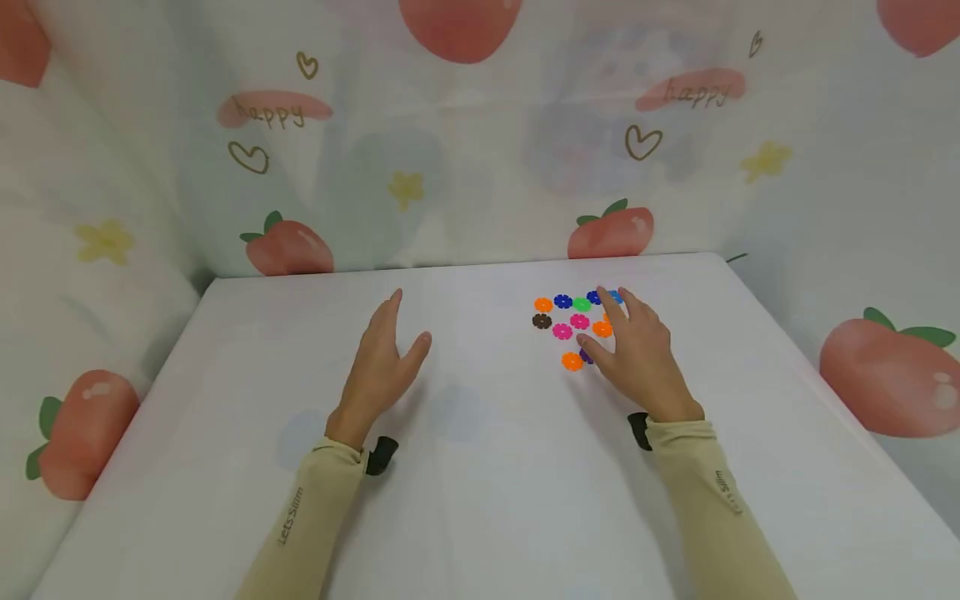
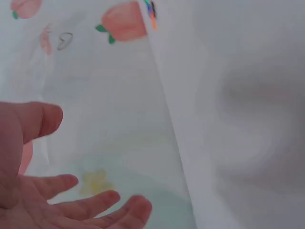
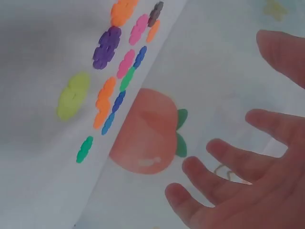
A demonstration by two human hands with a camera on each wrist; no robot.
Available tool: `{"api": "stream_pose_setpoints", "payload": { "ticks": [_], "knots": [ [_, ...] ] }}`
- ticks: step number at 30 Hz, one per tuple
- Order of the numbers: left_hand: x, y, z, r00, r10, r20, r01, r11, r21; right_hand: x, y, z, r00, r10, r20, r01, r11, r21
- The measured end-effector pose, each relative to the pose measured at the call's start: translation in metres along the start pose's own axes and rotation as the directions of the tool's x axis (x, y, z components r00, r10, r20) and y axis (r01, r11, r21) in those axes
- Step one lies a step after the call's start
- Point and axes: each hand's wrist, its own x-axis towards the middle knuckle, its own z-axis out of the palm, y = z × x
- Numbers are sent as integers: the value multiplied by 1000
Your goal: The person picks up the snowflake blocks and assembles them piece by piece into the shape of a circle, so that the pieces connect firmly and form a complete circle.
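Several flat, notched plastic discs lie spread on the white table at the back right. Among them are an orange disc [image 1: 572,362], a brown disc [image 1: 542,321], a pink disc [image 1: 562,332] and a green disc [image 1: 581,305]. My right hand [image 1: 637,354] hovers over their right side with fingers spread, holding nothing and covering some discs in the head view. The right wrist view also shows a purple disc [image 3: 107,47], a yellow-green disc [image 3: 73,96] and a teal disc [image 3: 84,150]. Left of the discs, my left hand [image 1: 381,367] is held above the table, empty, thumb apart from its fingers.
The white table [image 1: 465,483] reaches back to a hanging cloth [image 1: 480,183] printed with peaches, hearts and the word "happy". The same cloth hangs along both sides. A black band [image 1: 382,456] shows at the left wrist and another black piece [image 1: 640,431] at the right.
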Motion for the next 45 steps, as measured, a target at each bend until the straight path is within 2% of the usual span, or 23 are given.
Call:
{"api": "stream_pose_setpoints", "payload": {
  "ticks": [1, 3, 7, 10, 12, 14, 16, 17, 21, 24, 29, 31, 36, 41, 45],
  "knots": [
    [2, 5, 3, 1000, -25, 3, 25, 997, -78, 0, 2, -1, 1000, 7, 7, -7, 1000, 21],
    [6, 15, 9, 996, -86, 12, 86, 973, -214, 2, 5, -3, 999, 32, 37, -35, 997, 68],
    [15, 32, 26, 980, -196, 32, 192, 899, -394, 4, 14, -4, 987, 106, 124, -125, 979, 163],
    [25, 37, 42, 971, -231, 67, 234, 837, -494, 5, 21, -2, 972, 155, 176, -188, 964, 187],
    [31, 39, 53, 961, -254, 109, 271, 787, -554, 6, 26, 0, 964, 179, 198, -219, 955, 201],
    [37, 41, 63, 950, -273, 155, 311, 755, -577, 7, 31, 1, 954, 204, 220, -250, 945, 211],
    [41, 43, 73, 937, -285, 204, 350, 742, -572, 7, 37, 3, 946, 224, 235, -277, 934, 225],
    [43, 44, 77, 929, -289, 231, 370, 743, -558, 7, 40, 4, 941, 235, 243, -291, 929, 229],
    [50, 53, 95, 907, -291, 304, 409, 779, -475, 6, 51, 8, 919, 273, 285, -344, 907, 241],
    [54, 63, 109, 894, -288, 342, 415, 819, -395, 4, 56, 8, 893, 304, 332, -392, 888, 240],
    [59, 77, 134, 881, -269, 389, 378, 895, -238, 2, 64, 7, 855, 345, 387, -454, 858, 238],
    [61, 80, 144, 885, -254, 390, 341, 924, -172, 1, 66, 9, 844, 348, 409, -470, 847, 248],
    [64, 87, 165, 890, -194, 412, 236, 970, -52, 0, 70, 13, 830, 345, 439, -481, 842, 247],
    [63, 96, 176, 895, -151, 420, 145, 988, 48, -1, 74, 14, 847, 328, 417, -452, 858, 244],
    [63, 100, 181, 910, -109, 399, 63, 990, 127, 0, 75, 13, 854, 327, 405, -448, 858, 252]
  ]
}}
